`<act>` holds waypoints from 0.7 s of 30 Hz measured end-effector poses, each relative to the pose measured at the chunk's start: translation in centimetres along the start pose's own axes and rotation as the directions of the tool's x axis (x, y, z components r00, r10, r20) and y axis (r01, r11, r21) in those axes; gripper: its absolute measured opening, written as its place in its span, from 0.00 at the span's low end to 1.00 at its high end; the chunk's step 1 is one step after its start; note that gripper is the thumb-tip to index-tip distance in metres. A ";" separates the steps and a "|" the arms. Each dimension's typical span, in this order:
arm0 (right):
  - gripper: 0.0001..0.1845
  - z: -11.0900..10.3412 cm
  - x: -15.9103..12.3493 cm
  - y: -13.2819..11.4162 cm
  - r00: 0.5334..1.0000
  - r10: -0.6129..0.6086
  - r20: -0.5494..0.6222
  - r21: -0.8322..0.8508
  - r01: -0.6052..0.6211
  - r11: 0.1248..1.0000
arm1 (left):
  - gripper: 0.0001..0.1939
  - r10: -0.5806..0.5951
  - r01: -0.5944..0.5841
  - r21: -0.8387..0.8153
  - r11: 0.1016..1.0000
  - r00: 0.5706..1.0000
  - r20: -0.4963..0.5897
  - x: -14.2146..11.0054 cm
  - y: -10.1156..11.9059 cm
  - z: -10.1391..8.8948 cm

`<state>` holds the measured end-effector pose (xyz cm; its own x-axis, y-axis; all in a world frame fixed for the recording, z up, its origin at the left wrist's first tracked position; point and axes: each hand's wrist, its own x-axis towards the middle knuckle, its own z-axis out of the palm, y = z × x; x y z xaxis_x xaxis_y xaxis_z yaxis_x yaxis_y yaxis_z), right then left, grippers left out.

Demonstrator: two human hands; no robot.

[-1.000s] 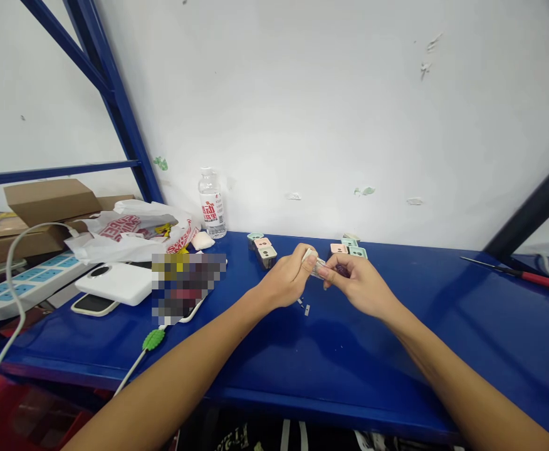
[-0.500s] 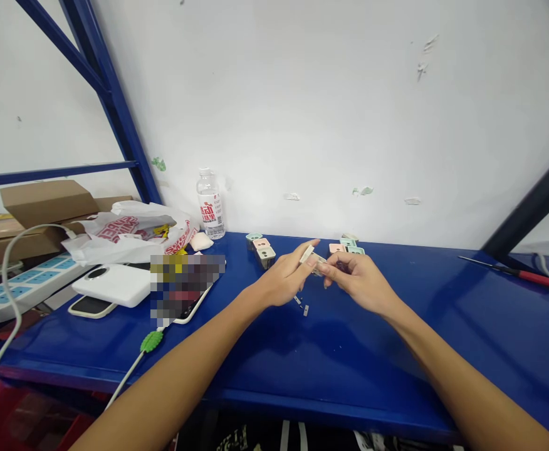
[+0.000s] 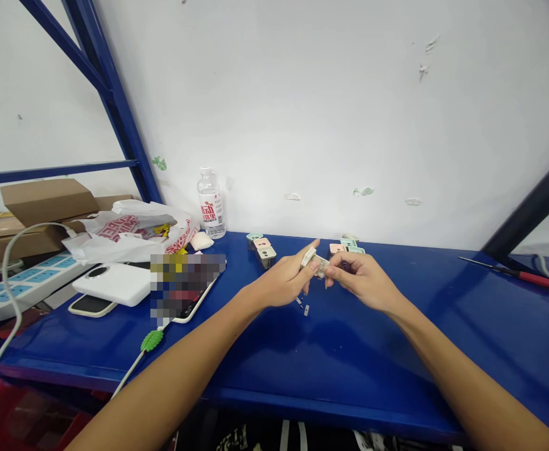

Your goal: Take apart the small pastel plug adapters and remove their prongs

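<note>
Above the table, both of my hands hold a small pencil sharpener (image 3: 322,267) with a cream top and a clear body. My left hand (image 3: 281,277) is closed round its cream end, thumb on the near side. The fingertips of my right hand (image 3: 361,280) pinch its clear end; some of those fingers are hidden. Beneath my hands, a small grey metal blade (image 3: 306,310) with a hole lies beside other tiny parts. Past my left hand stand a cream-topped sharpener (image 3: 266,255), a pink one and a green one. More pink and green sharpeners (image 3: 337,248) sit behind my right hand.
A water bottle (image 3: 212,210) stands against the wall. On the left are a plastic bag (image 3: 124,238), a cardboard box (image 3: 49,203), a power strip (image 3: 30,285), a white power bank (image 3: 112,284) and phones. A red-handled screwdriver (image 3: 533,277) lies far right.
The sharpener has turned slightly in my hands, and more of its clear body shows between them. My right hand has shifted a little to the right.
</note>
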<state>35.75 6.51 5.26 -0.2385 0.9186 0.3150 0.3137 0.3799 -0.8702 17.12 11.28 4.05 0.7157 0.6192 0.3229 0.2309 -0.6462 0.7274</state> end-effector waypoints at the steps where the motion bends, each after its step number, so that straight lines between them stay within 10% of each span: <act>1: 0.22 0.0 0.0 0.0 1.000 0.002 0.002 -0.010 -0.002 1.000 | 0.32 -0.004 0.004 0.019 1.000 1.000 0.005 0.0 0.1 0.0; 21: 0.18 -0.2 -0.3 0.2 0.999 -0.050 -0.014 -0.094 0.049 0.994 | 0.18 0.079 -0.083 0.095 0.992 0.996 0.051 -0.4 0.0 -0.2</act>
<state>36.06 6.37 5.05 -0.2413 0.8997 0.3638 0.3867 0.4330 -0.8142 16.71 11.16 4.06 0.7646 0.5427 0.3478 0.2321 -0.7351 0.6369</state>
